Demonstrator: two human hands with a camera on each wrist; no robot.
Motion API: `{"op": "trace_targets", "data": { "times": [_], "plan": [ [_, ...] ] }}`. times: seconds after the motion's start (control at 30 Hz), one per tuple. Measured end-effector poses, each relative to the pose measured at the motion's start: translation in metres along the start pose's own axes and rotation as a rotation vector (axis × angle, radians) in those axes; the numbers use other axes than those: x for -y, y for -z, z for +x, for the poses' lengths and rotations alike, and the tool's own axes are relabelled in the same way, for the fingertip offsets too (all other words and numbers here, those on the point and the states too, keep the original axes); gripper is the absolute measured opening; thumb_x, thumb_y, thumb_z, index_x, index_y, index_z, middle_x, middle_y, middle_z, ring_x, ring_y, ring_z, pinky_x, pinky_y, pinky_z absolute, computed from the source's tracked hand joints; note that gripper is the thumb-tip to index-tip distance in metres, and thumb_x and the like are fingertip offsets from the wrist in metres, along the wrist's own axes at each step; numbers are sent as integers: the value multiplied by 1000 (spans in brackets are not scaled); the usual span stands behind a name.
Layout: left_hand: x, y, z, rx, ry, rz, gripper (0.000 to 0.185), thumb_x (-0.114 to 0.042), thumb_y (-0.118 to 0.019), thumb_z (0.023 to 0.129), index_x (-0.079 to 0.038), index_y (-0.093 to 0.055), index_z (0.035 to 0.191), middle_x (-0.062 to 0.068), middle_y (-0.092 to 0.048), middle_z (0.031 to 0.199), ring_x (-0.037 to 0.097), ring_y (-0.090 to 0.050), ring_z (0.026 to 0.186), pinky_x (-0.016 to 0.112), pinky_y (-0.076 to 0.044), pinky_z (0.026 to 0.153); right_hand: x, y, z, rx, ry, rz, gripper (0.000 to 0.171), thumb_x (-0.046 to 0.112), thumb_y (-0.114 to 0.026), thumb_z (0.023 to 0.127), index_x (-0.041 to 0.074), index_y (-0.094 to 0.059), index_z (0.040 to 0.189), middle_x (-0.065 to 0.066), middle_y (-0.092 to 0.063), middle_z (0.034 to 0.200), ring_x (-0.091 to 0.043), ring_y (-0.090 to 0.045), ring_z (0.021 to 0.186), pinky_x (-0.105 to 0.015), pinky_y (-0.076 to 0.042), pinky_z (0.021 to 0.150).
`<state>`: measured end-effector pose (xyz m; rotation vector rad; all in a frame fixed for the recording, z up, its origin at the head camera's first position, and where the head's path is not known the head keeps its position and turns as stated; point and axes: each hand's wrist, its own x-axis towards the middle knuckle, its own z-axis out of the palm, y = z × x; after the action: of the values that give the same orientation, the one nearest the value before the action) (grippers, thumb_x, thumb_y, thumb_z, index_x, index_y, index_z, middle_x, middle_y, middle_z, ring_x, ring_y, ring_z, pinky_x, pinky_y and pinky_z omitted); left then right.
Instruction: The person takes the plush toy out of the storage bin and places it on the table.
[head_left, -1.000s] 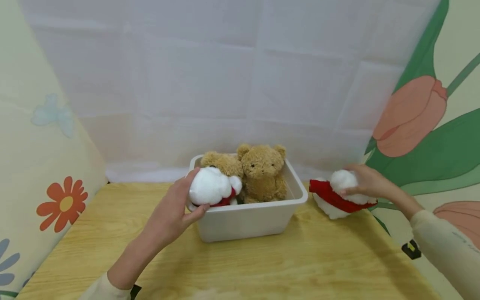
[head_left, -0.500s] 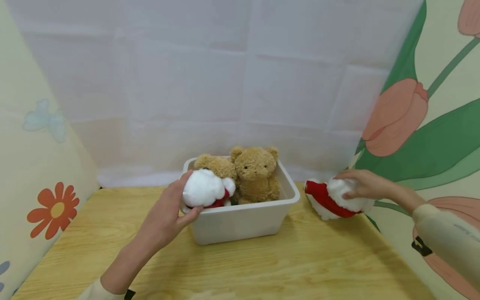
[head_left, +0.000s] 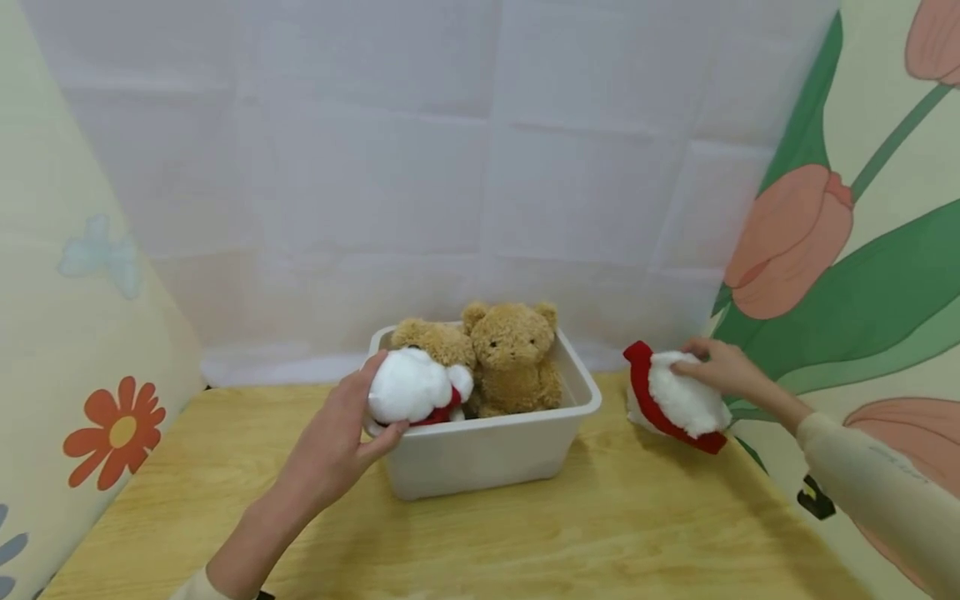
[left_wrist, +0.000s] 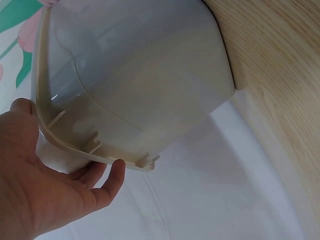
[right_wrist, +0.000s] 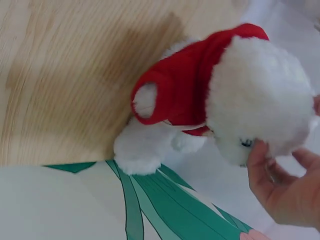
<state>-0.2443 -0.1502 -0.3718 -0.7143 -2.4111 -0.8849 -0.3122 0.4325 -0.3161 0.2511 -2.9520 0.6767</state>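
Observation:
A white plush toy (head_left: 411,385) with red clothing lies in the front left corner of a white plastic bin (head_left: 487,454). My left hand (head_left: 341,425) grips its rounded head, thumb at the front and fingers at the left; in the left wrist view the fingers lie along the bin's rim (left_wrist: 70,148). To the right of the bin, on the table, a second white plush toy (right_wrist: 260,95) in a red garment (right_wrist: 182,82) leans over. My right hand (head_left: 723,367) holds it by the head, with a fingertip beside its dark eye in the right wrist view.
Two brown teddy bears, one upright (head_left: 513,358) and one partly covered (head_left: 435,337), sit inside the bin. The wooden table (head_left: 480,542) meets a white cloth backdrop (head_left: 360,183). A flower-printed wall (head_left: 885,333) stands close on the right, another (head_left: 82,333) at the left.
The right-hand plush toy has turned, so its red garment now slants down towards the front right and more white fur shows. My left hand and the toy under it stay in place.

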Motion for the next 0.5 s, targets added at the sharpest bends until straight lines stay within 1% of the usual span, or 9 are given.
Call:
{"op": "trace_targets", "data": {
  "times": [0.17, 0.23, 0.3, 0.33, 0.4, 0.43, 0.5],
  "plan": [
    [1, 0, -1, -10, -3, -2, 91, -31, -75, 93, -27, -19, 164, 19, -43, 150, 37, -43, 133, 61, -48, 92, 0, -13, 7, -49, -113, 87, 58, 49, -58, 101, -5, -53, 122, -27, -59, 105, -30, -61, 78, -46, -57, 55],
    [2, -1, -1, -14, -6, -1, 91, -31, -76, 93, -27, -19, 164, 19, -43, 150, 37, -44, 133, 61, -48, 92, 1, -17, 10, -65, -136, 102, 61, 52, -59, 100, -5, -51, 119, -27, -58, 105, -30, -61, 76, -46, -58, 55],
    [2, -1, -1, -16, -10, -2, 91, -31, -76, 93, -27, -19, 164, 18, -42, 150, 37, -44, 133, 61, -48, 91, 3, -20, 13, -79, -131, 79, 62, 54, -60, 99, -4, -51, 118, -26, -58, 105, -31, -61, 77, -44, -57, 56],
    [2, -2, -1, -16, -11, -3, 91, -31, -76, 93, -26, -19, 164, 18, -42, 150, 37, -44, 133, 61, -48, 91, 4, -22, 14, -90, -116, 53, 62, 54, -61, 98, -4, -52, 117, -25, -59, 105, -31, -61, 77, -44, -56, 56],
    [2, -2, -1, -16, -17, -5, 91, -30, -76, 92, -26, -20, 164, 19, -42, 150, 37, -45, 133, 60, -49, 90, 7, -25, 16, -134, -42, -62, 61, 52, -62, 98, -4, -55, 118, -25, -59, 108, -35, -60, 83, -47, -54, 61],
    [1, -3, -1, -16, -19, -5, 91, -30, -76, 92, -26, -20, 164, 19, -43, 150, 37, -45, 132, 60, -49, 90, 9, -27, 17, -166, 14, -129, 58, 50, -63, 98, -4, -57, 120, -25, -59, 109, -37, -60, 85, -49, -52, 62],
    [1, -2, -1, -21, -25, 0, 92, -29, -76, 92, -25, -20, 164, 19, -43, 149, 37, -46, 131, 60, -50, 89, 12, -30, 20, -235, 169, -268, 50, 39, -66, 99, -3, -58, 125, -26, -58, 110, -39, -59, 86, -51, -51, 62]
  ]
}}
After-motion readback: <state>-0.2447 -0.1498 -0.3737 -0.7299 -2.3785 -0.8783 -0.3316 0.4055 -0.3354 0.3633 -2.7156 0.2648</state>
